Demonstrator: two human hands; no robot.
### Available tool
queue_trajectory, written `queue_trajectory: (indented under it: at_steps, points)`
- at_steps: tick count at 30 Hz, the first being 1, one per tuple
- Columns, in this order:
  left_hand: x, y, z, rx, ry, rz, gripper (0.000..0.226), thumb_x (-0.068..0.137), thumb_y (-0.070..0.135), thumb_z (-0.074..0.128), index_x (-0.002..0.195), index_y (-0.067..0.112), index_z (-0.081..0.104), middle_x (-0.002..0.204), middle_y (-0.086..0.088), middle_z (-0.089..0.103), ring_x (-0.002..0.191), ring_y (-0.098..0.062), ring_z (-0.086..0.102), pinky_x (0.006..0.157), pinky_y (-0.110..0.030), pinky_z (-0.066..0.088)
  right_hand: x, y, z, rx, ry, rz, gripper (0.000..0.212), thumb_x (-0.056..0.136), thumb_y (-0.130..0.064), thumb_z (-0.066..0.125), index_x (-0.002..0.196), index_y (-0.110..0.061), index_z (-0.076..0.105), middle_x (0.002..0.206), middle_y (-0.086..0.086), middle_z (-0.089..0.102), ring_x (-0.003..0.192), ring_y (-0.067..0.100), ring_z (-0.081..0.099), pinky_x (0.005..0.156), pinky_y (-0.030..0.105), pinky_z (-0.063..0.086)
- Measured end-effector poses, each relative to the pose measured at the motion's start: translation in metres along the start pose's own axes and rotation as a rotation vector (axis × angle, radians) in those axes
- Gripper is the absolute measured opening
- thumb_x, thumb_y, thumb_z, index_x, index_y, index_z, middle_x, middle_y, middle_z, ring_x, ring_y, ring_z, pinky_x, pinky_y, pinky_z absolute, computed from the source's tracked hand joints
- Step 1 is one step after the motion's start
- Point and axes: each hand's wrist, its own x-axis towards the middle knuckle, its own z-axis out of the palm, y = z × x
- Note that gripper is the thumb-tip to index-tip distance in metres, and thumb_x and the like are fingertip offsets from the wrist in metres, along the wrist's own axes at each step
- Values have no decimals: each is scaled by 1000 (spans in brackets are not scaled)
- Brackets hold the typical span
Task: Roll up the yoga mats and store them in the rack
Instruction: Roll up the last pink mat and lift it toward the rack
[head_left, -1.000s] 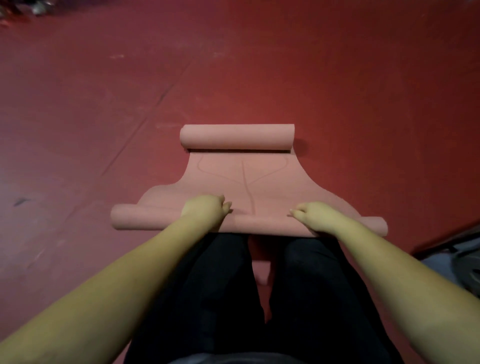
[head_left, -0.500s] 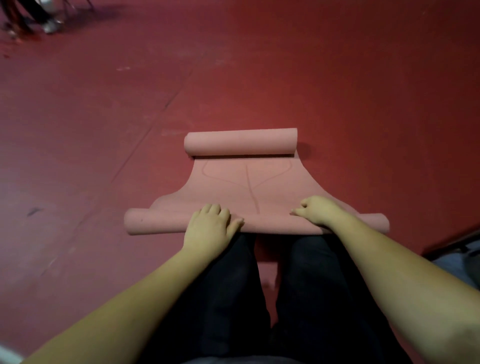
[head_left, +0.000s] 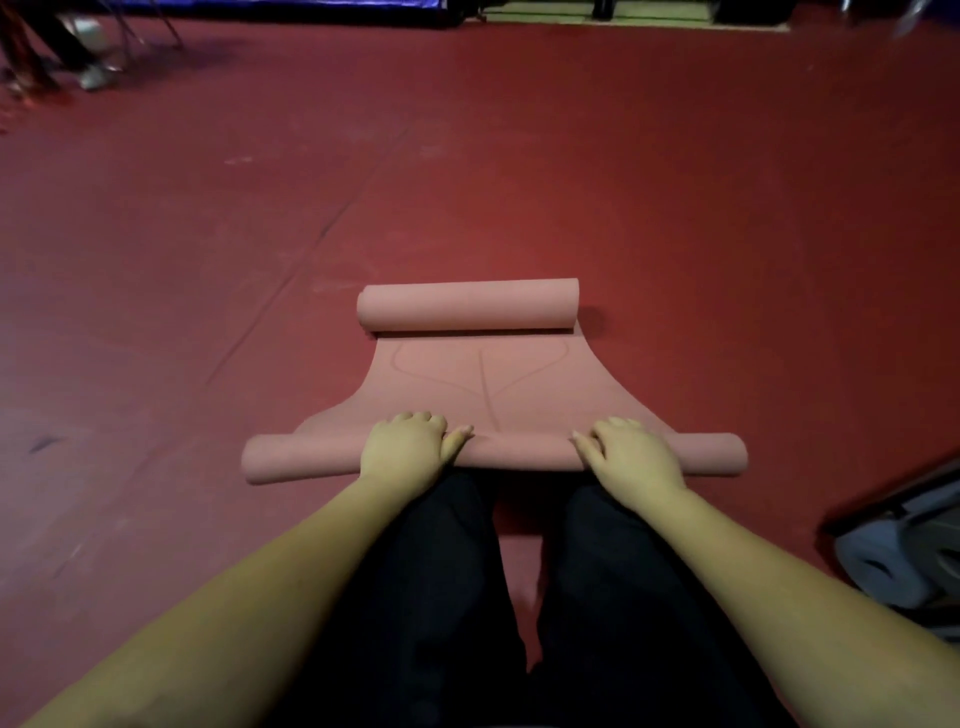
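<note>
Both hands now lie palm-down on the near roll, where a moment ago the right hand (head_left: 631, 457) was curled at its edge. Left hand (head_left: 405, 449) and right hand press the pink rubber yoga mat (head_left: 467, 389) with fingers straight and close together. Behind the knuckles, black-trousered knees (head_left: 441, 545) hide the floor. Beyond the fingertips a flat stretch with line markings leads to the mat's far rolled end, all on the dark red floor (head_left: 675, 182). Well right of the fingers lie grey rolled mats (head_left: 883, 566).

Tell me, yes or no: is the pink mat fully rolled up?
No: a flat stretch of the pink mat lies between the roll under the left hand and right hand and a far curl.
</note>
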Motion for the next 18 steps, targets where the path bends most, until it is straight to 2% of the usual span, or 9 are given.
queue_trajectory:
  at_steps: [4, 7, 12, 13, 15, 18]
  points:
    - [4, -1, -9, -28, -7, -7, 56, 102, 54, 27, 100, 18, 69, 106, -6, 65, 99, -31, 62, 77, -38, 45, 12, -6, -5, -9, -14, 49, 48, 102, -49, 34, 83, -15, 63, 97, 9, 67, 96, 32, 60, 73, 38, 41]
    - [5, -4, -20, -85, -61, -24, 57, 104, 52, 25, 104, 15, 68, 107, -8, 56, 97, -33, 62, 74, -39, 43, 23, -8, -17, -17, -104, 63, 54, 103, -48, 30, 90, -15, 70, 103, 14, 69, 97, 34, 61, 73, 36, 42]
    - [13, -10, -37, -116, -215, -63, 47, 103, 42, 27, 131, 20, 58, 121, -13, 59, 108, -34, 59, 76, -38, 39, 39, -9, -44, -22, -382, 99, 68, 103, -52, 24, 111, -1, 68, 121, 23, 64, 110, 35, 58, 93, 37, 45]
    - [12, -9, -39, -134, -227, -72, 45, 103, 41, 27, 129, 19, 57, 121, -14, 60, 108, -34, 59, 76, -38, 39, 39, -8, -49, -4, -442, 124, 69, 103, -52, 25, 115, 1, 66, 126, 24, 61, 114, 35, 57, 95, 36, 43]
    - [9, -7, -40, -187, -235, -103, 45, 104, 46, 27, 114, 15, 58, 118, -15, 64, 108, -35, 60, 79, -39, 40, 36, -6, -53, 26, -538, 162, 70, 103, -54, 26, 124, 3, 61, 135, 24, 55, 121, 35, 53, 98, 34, 39]
    - [0, 2, -32, -117, -226, -134, 45, 103, 44, 30, 110, 14, 63, 119, -14, 65, 111, -34, 58, 86, -38, 41, 31, -10, -46, 29, -644, 177, 69, 104, -54, 27, 135, 3, 52, 143, 22, 49, 128, 34, 49, 102, 32, 36]
